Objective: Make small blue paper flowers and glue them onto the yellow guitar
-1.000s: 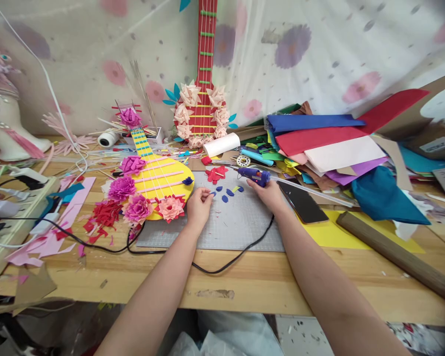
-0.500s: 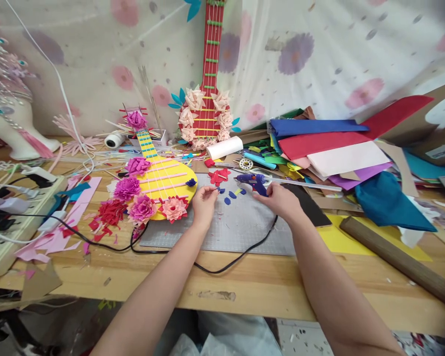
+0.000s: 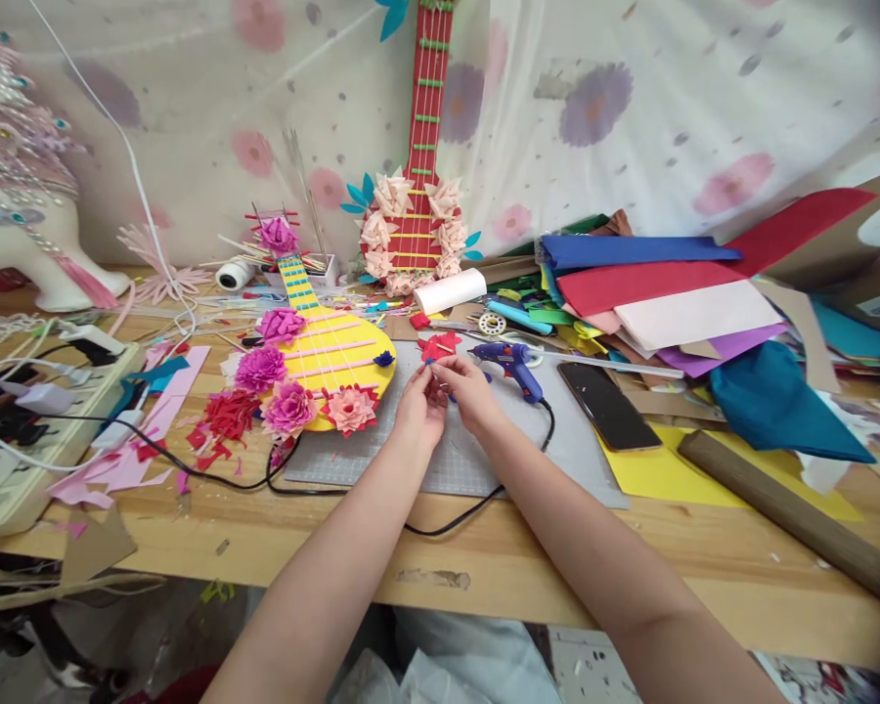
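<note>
My left hand and my right hand meet over the grey cutting mat, fingertips pinched together. Between them shows a tiny bit of a blue petal, mostly covered by the fingers. Just right of my right hand, a blue hot glue gun lies on the mat, out of my grasp. More small blue pieces are partly hidden behind my hands. To the left lies a yellow paper instrument with pink strings, pink and purple flowers, and a small dark blue flower at its edge.
The glue gun's black cord loops across the table front. A phone lies to the right, beside coloured sheets and a brown roll. A power strip sits left; a red instrument stands behind.
My right hand has let go of the glue gun, which now lies on the mat, and has moved left to meet my left hand at the blue petal. The view has shifted slightly.
</note>
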The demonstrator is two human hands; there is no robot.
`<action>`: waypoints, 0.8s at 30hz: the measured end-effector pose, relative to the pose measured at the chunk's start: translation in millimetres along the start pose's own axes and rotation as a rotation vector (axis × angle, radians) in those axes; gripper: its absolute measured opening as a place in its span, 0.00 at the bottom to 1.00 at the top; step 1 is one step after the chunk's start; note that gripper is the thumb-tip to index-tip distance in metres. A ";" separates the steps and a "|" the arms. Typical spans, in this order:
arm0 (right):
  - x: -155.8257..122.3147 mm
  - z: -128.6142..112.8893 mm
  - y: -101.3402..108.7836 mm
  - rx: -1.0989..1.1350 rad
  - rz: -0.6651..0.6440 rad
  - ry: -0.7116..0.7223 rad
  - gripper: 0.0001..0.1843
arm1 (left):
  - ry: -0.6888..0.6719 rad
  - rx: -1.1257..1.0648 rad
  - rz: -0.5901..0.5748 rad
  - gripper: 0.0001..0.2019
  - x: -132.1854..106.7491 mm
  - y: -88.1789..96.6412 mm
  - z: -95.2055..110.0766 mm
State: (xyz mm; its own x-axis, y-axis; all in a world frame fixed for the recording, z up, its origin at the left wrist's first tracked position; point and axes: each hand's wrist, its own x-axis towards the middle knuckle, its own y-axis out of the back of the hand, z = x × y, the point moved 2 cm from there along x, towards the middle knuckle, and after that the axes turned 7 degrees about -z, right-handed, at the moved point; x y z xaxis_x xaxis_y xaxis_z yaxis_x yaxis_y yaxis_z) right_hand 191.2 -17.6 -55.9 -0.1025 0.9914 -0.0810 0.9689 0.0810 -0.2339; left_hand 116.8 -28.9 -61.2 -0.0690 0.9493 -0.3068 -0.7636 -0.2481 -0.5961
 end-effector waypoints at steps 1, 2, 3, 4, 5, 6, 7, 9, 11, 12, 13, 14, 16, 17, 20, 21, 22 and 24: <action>1.1 0.9 -0.4 0.013 0.010 0.007 0.17 | 0.038 -0.055 0.014 0.03 -1.6 -0.1 0.3; 2.5 1.4 0.0 0.019 0.019 0.016 0.17 | 0.089 -0.118 0.033 0.03 -4.2 -0.5 0.7; 4.3 1.3 0.9 0.022 0.027 0.026 0.17 | 0.128 -0.149 0.043 0.03 -7.6 -1.3 1.9; 6.4 0.5 2.2 0.022 0.030 0.035 0.17 | 0.126 -0.114 0.036 0.04 -11.3 -2.4 4.8; 8.9 -0.8 3.8 0.021 0.031 0.040 0.17 | 0.097 -0.040 0.031 0.06 -15.0 -3.3 9.2; 11.6 -2.5 5.5 0.018 0.029 0.037 0.17 | 0.049 0.055 0.027 0.08 -18.1 -3.9 15.1; 14.3 -4.6 7.0 0.009 0.027 0.028 0.17 | -0.020 0.158 0.026 0.10 -20.2 -4.1 22.9; 19.5 -9.5 8.9 -0.030 0.007 0.010 0.15 | -0.198 0.337 0.037 0.13 -19.9 -2.2 43.3; 23.5 -14.4 8.3 -0.113 -0.041 0.007 0.12 | -0.365 0.465 0.068 0.14 -12.7 3.5 68.1; 25.0 -16.5 7.0 -0.169 -0.077 0.009 0.10 | -0.443 0.513 0.115 0.13 -6.9 8.1 81.1; 26.2 -18.1 5.4 -0.226 -0.113 0.006 0.09 | -0.506 0.569 0.134 0.13 -0.1 12.8 93.3; 27.3 -19.3 3.7 -0.279 -0.147 -0.003 0.08 | -0.563 0.643 0.126 0.13 7.2 17.0 104.3; 29.5 -20.5 0.4 -0.355 -0.198 -0.030 0.08 | -0.600 0.851 0.036 0.12 21.3 23.2 119.2; 30.8 -20.7 -0.9 -0.376 -0.220 -0.042 0.09 | -0.581 0.970 -0.043 0.11 27.2 24.9 122.6; 36.4 -20.9 -3.7 -0.417 -0.272 -0.062 0.11 | -0.517 1.262 -0.301 0.15 35.3 25.1 120.7; 38.9 -20.6 -4.1 -0.430 -0.288 -0.071 0.12 | -0.513 1.333 -0.369 0.16 35.4 24.0 118.0; 41.8 -20.3 -4.2 -0.446 -0.300 -0.079 0.13 | -0.516 1.394 -0.425 0.17 34.8 22.6 115.1; 48.2 -19.6 -3.6 -0.491 -0.307 -0.080 0.13 | -0.519 1.498 -0.505 0.19 33.4 20.4 110.1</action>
State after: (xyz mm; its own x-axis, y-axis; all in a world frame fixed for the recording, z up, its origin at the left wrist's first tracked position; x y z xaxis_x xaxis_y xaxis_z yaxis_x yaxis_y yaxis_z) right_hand 187.2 31.9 -39.9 -0.3930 0.9059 -0.1577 0.8811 0.4201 0.2172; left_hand 28.3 19.0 -1.9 0.4024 0.9064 0.1287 -0.6518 0.1850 0.7355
